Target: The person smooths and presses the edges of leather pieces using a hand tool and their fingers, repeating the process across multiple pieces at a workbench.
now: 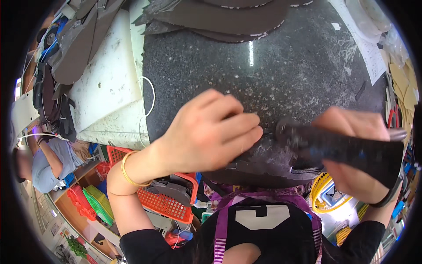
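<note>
My left hand (215, 132) is closed, its fingers curled down on the edge of a dark, flat piece of sheet material (259, 169) at the near edge of the black worktop. What the fingertips pinch is partly hidden beneath them. My right hand (351, 127) grips a dark hammer (343, 147), smeared by motion. Its rounded face hangs just right of my left fingertips, and its broad flared end points to the right. The grip itself is mostly hidden behind the hammer head.
Stacked dark brown cut pieces (228, 20) lie at the back of the black worktop (202, 66). A white board (107, 66) is at the left, with more cut pieces (72, 57). Below are a red basket (169, 207) and yellow basket (323, 191). Another person (52, 163) sits far left.
</note>
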`<action>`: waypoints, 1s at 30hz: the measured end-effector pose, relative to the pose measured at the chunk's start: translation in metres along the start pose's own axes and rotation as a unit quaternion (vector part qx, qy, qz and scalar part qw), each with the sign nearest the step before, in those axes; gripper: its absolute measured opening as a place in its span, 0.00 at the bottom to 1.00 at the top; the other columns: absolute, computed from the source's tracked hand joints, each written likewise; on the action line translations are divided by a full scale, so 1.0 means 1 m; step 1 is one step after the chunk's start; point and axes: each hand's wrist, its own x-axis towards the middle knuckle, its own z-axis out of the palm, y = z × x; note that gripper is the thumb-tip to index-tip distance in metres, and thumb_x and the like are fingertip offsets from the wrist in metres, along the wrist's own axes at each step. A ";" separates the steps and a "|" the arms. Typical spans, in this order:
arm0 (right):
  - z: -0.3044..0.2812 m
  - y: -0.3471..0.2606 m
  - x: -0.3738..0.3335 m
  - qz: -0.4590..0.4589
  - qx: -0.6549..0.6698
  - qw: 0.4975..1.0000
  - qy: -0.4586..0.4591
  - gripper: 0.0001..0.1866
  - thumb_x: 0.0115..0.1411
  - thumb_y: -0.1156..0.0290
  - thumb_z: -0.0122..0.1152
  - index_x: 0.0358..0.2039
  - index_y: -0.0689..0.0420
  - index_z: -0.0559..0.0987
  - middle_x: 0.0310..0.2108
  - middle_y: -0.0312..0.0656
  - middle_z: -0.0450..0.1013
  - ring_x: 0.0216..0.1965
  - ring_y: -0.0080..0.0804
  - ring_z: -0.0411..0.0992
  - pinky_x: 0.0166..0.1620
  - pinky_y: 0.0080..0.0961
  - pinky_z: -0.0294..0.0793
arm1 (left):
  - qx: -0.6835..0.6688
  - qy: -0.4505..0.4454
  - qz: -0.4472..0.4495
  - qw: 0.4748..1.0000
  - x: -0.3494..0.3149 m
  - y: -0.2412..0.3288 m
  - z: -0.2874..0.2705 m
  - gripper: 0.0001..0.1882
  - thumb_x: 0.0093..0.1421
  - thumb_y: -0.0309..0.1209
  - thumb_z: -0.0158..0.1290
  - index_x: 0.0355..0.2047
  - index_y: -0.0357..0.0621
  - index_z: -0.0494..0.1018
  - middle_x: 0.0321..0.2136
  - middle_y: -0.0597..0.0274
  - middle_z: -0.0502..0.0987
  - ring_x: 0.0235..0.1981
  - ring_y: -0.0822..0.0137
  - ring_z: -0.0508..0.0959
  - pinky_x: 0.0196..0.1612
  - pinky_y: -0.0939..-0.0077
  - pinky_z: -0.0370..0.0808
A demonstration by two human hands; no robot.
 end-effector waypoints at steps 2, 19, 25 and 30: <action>0.002 -0.006 -0.001 0.002 -0.084 0.993 0.087 0.08 0.44 0.69 0.60 0.25 0.56 0.73 0.23 0.42 0.69 0.26 0.45 0.70 0.31 0.34 0.66 | 0.029 0.007 0.011 0.999 0.004 0.013 0.001 0.16 0.37 0.31 0.55 0.30 0.41 0.77 0.33 0.63 0.77 0.30 0.63 0.74 0.32 0.71 0.72; 0.004 -0.004 -0.002 -0.065 -0.006 0.998 -0.006 0.09 0.47 0.66 0.61 0.25 0.57 0.73 0.19 0.41 0.67 0.23 0.44 0.70 0.29 0.37 0.66 | 0.088 -0.019 -0.031 0.995 0.005 0.023 -0.004 0.09 0.42 0.30 0.55 0.26 0.43 0.75 0.32 0.63 0.74 0.28 0.69 0.72 0.34 0.73 0.68; 0.008 -0.008 -0.001 -0.074 -0.006 0.997 0.035 0.12 0.50 0.62 0.57 0.25 0.58 0.72 0.19 0.42 0.65 0.21 0.41 0.70 0.28 0.34 0.66 | 0.121 -0.051 -0.074 0.989 0.011 0.040 -0.003 0.07 0.44 0.31 0.53 0.25 0.44 0.74 0.32 0.63 0.73 0.25 0.70 0.69 0.32 0.73 0.63; 0.011 -0.004 0.001 -0.090 0.008 0.996 -0.002 0.13 0.51 0.61 0.57 0.26 0.59 0.71 0.20 0.43 0.66 0.22 0.42 0.70 0.27 0.35 0.66 | 0.089 0.008 -0.150 0.985 -0.007 0.050 0.007 0.17 0.39 0.25 0.57 0.34 0.41 0.75 0.35 0.62 0.74 0.31 0.65 0.74 0.38 0.67 0.63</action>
